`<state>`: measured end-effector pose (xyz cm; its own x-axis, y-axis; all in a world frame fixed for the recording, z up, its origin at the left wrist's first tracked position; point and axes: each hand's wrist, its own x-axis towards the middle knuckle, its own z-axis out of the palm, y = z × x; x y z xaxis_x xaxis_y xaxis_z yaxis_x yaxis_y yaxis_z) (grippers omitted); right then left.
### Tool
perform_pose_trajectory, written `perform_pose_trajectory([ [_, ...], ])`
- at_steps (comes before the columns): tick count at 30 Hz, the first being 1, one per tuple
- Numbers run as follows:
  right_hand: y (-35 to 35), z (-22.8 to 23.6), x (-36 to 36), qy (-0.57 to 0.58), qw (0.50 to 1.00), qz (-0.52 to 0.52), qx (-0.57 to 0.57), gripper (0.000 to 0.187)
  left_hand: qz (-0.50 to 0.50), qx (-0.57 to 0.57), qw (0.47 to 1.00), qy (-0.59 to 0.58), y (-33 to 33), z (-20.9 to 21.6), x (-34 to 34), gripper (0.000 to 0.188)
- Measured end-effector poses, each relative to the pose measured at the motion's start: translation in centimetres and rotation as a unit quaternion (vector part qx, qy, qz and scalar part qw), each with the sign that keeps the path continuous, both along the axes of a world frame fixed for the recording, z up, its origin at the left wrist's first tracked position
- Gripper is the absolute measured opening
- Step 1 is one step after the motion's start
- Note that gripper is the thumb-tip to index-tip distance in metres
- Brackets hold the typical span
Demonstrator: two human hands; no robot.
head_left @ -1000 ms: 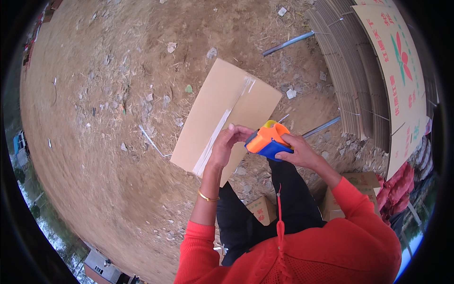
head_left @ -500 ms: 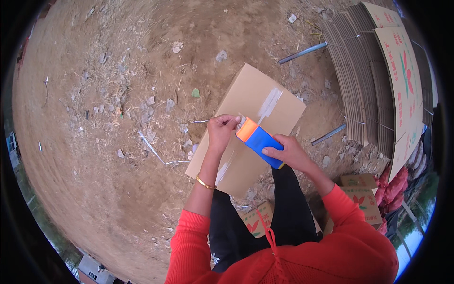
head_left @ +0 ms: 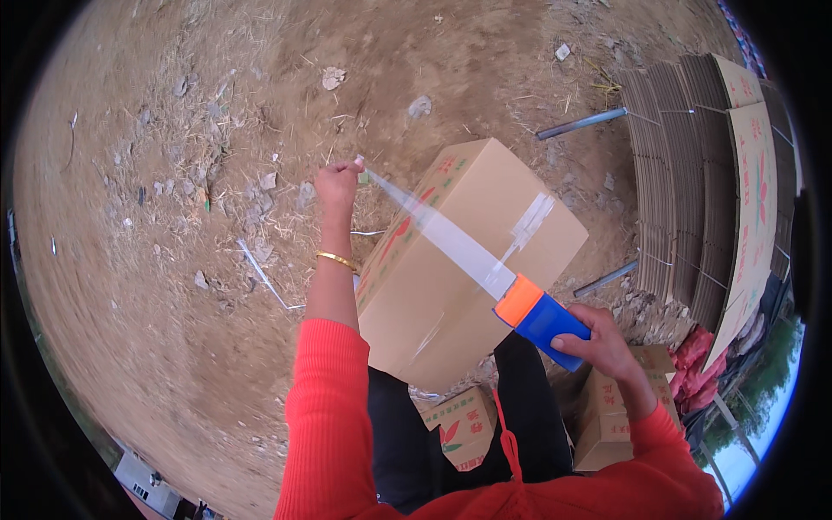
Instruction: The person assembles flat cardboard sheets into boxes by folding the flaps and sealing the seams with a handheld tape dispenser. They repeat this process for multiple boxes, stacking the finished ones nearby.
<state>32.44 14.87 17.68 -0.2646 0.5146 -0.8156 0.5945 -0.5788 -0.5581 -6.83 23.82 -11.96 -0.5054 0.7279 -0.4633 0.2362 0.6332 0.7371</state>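
Observation:
A closed brown cardboard box [head_left: 433, 321] stands before my legs, its top seam partly covered by short pieces of clear tape. My right hand [head_left: 598, 342] grips a blue tape dispenser [head_left: 548, 328] with an orange front, near the box's right side. From the dispenser a strip of clear packing tape [head_left: 464, 247] stretches taut over the box to my left hand [head_left: 338, 186]. That hand pinches the strip's free end out past the box's far left edge. A gold bracelet circles my left wrist.
Flattened cardboard boxes [head_left: 685, 182] are stacked at the right, with metal tubes [head_left: 581, 124] sticking out beside them. Behind my legs sit smaller printed boxes [head_left: 464, 425] and red mesh bags [head_left: 693, 355]. Scraps and straw litter the dirt ground [head_left: 173, 303].
My left hand has moved up and left, drawing a long strip of tape out. The dispenser in my right hand has shifted right and down. The box's printed side has come into view.

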Motion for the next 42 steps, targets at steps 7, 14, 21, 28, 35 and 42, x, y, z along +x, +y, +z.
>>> perform_pose_trajectory([
  [7,-1.2,-2.7,1.1,-0.032,0.999,-0.021,0.01,0.03,-0.062,-0.083,0.995,0.009,-3.0,-5.1,6.1,0.024],
  [14,-2.6,-4.9,2.3,-0.015,0.998,-0.066,-0.018,0.028,-0.216,-0.114,0.97,-0.007,-5.7,-5.4,10.3,0.032],
  [21,-3.3,-5.9,2.9,-0.021,0.999,-0.033,0.006,0.029,-0.382,-0.154,0.882,0.229,-7.5,-7.8,8.9,0.058],
  [28,-4.0,-7.1,3.3,-0.049,0.998,-0.008,0.03,0.033,-0.307,-0.159,0.89,-0.298,-4.7,1.3,10.6,0.082],
  [35,-3.1,-7.4,2.6,-0.033,0.998,-0.014,0.057,0.042,-0.342,-0.092,0.935,-0.025,-6.3,10.2,12.3,0.087],
  [42,-4.5,-8.3,4.8,-0.016,0.993,-0.006,0.115,0.044,-0.303,-0.049,0.943,0.131,-5.9,10.3,13.6,0.053],
])
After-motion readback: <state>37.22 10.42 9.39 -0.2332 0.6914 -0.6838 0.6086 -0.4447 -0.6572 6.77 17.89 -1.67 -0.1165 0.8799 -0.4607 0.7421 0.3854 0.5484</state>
